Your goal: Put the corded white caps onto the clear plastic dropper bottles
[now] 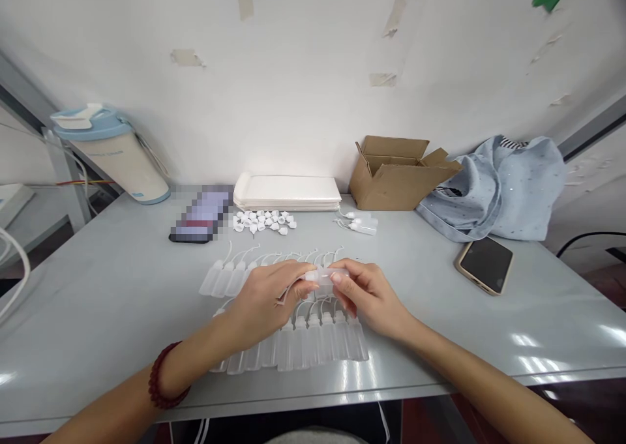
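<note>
At the back left corner of the grey table (98,300) stands a white jug (112,154) with a blue lid; its contents do not show. Two rows of small translucent bottles lie near the front edge, a back row (225,278) and a front row (317,340), all looking empty, with thin cap tethers. A few more bottles (362,225) lie further back, beside an open cardboard box (396,177) whose inside is hidden.

The left hand (267,300), a red bead bracelet (159,382) on its wrist, pinches the capped end of one clear bottle (328,275). The right hand (366,294) grips the other end between thumb and fingers, holding it level just above the rows.

Along the back edge sit a dark phone (201,217), a pile of white caps (264,221) and a white flat stack (287,192). At the right lie a blue cloth bag (499,186) and a second phone (484,263). Both forearms cover part of the front row.
</note>
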Demonstrator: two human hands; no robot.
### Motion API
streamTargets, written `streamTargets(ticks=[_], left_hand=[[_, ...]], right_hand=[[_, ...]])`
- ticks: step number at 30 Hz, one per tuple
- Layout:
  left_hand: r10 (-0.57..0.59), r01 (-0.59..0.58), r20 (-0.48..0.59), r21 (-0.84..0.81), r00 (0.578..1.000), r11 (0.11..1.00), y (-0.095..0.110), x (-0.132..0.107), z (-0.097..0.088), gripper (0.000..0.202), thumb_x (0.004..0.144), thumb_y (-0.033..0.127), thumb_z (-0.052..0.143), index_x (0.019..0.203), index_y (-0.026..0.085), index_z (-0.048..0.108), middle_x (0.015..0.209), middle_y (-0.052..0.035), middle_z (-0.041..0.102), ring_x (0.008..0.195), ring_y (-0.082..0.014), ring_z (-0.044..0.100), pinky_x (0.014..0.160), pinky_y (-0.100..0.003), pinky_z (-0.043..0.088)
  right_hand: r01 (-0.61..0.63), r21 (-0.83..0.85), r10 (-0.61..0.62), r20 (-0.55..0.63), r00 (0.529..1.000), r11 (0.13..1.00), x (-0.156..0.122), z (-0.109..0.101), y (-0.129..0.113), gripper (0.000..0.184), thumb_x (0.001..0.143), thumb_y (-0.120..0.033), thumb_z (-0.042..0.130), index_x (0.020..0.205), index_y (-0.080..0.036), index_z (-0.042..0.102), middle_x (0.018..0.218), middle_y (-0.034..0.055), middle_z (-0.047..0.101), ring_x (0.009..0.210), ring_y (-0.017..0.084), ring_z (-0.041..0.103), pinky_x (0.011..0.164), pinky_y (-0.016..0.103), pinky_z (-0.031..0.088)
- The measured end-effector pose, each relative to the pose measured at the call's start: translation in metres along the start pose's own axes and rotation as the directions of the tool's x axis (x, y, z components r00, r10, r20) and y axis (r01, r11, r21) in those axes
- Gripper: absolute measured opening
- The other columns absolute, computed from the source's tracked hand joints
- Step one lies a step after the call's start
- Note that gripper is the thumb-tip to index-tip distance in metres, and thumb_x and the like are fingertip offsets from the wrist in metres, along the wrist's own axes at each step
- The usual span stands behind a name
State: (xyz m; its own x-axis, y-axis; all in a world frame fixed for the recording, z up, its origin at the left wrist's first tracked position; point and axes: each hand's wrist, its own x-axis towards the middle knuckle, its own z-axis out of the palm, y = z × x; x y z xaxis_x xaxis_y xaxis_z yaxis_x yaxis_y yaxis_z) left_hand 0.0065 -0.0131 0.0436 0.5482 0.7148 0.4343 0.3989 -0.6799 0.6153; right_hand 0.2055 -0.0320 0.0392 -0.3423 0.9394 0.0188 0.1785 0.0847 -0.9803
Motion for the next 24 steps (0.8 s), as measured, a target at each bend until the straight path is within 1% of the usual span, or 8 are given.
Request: streamTargets(ticks=[2,4,7,11,15,19,21,24], left_hand=[[0.079,-0.078,-0.027,0.055,0.997,0.995,-0.001,-0.001,0.002,0.018,0.095,0.023,0.046,0.096,0.015,0.062,0.063,0.0012,0.059,0.055,-0.0104,0.050,0.054,-0.021,0.040],[0.074,-0.073,-0.033,0.032,0.997,0.997,0.000,-0.001,0.002,0.016,0.094,0.023,0.048,0.097,0.015,0.061,0.068,-0.0001,0.062,0.058,-0.0105,0.052,0.056,-0.021,0.041],[-0.072,0.078,0.052,-0.110,0.996,0.991,0.003,0.003,-0.002,0.018,0.093,0.026,0.048,0.092,0.016,0.062,0.073,-0.0010,0.064,0.062,-0.0112,0.055,0.059,-0.021,0.043],[-0.248,0.288,0.202,-0.202,0.947,0.936,0.009,0.007,-0.008,0.035,0.094,0.035,0.043,0.070,0.016,0.059,0.062,0.0009,0.059,0.057,-0.0105,0.053,0.050,-0.019,0.039],[-0.250,0.288,0.213,-0.172,0.944,0.942,0.011,0.007,-0.008,0.035,0.093,0.038,0.043,0.069,0.016,0.057,0.061,0.0020,0.056,0.056,-0.0102,0.050,0.052,-0.021,0.038],[-0.220,0.253,0.196,-0.165,0.956,0.953,0.012,0.007,-0.008,0.031,0.093,0.037,0.044,0.074,0.016,0.058,0.062,0.0024,0.055,0.056,-0.0103,0.049,0.053,-0.022,0.037],[-0.262,0.317,0.241,-0.232,0.935,0.919,0.011,0.007,-0.009,0.038,0.094,0.040,0.041,0.067,0.016,0.055,0.059,0.0025,0.054,0.054,-0.0101,0.051,0.052,-0.022,0.038],[-0.357,0.461,0.323,-0.350,0.877,0.816,0.008,0.007,-0.010,0.044,0.094,0.046,0.040,0.065,0.016,0.054,0.054,0.0030,0.053,0.050,-0.0100,0.052,0.050,-0.021,0.039]], right_hand=[[-0.081,0.102,0.076,0.050,0.996,0.991,0.002,0.000,-0.001,0.038,0.092,-0.047,0.044,0.068,-0.018,0.049,0.045,-0.0067,0.043,0.035,0.006,0.038,0.041,0.021,0.032],[-0.110,0.145,0.101,0.070,0.992,0.983,0.003,0.000,-0.001,0.041,0.092,-0.048,0.044,0.064,-0.018,0.046,0.047,-0.0063,0.043,0.035,0.006,0.038,0.040,0.021,0.032],[-0.030,0.098,0.027,0.033,0.999,0.995,0.002,-0.001,-0.002,0.032,0.091,-0.045,0.048,0.080,-0.017,0.056,0.051,-0.0062,0.044,0.041,0.007,0.042,0.044,0.022,0.035],[0.132,-0.056,-0.133,-0.022,0.991,0.990,0.000,-0.005,-0.004,0.025,0.092,-0.038,0.050,0.098,-0.017,0.062,0.063,-0.0020,0.052,0.051,0.010,0.048,0.049,0.023,0.037],[0.201,-0.167,-0.206,-0.011,0.979,0.965,-0.001,-0.009,-0.005,0.023,0.092,-0.034,0.050,0.098,-0.018,0.064,0.064,-0.0012,0.054,0.053,0.010,0.048,0.051,0.023,0.037],[0.174,-0.168,-0.168,0.049,0.985,0.970,0.000,-0.010,-0.007,0.026,0.093,-0.036,0.047,0.094,-0.017,0.065,0.054,-0.0035,0.050,0.048,0.010,0.047,0.048,0.023,0.037],[0.180,-0.190,-0.175,0.044,0.984,0.965,-0.001,-0.009,-0.007,0.025,0.092,-0.037,0.049,0.094,-0.017,0.065,0.059,-0.0015,0.056,0.052,0.011,0.050,0.050,0.024,0.039],[0.261,-0.327,-0.280,-0.013,0.960,0.908,-0.001,-0.007,-0.006,0.022,0.088,-0.036,0.057,0.100,-0.019,0.065,0.075,0.0032,0.064,0.061,0.014,0.053,0.057,0.026,0.043]])
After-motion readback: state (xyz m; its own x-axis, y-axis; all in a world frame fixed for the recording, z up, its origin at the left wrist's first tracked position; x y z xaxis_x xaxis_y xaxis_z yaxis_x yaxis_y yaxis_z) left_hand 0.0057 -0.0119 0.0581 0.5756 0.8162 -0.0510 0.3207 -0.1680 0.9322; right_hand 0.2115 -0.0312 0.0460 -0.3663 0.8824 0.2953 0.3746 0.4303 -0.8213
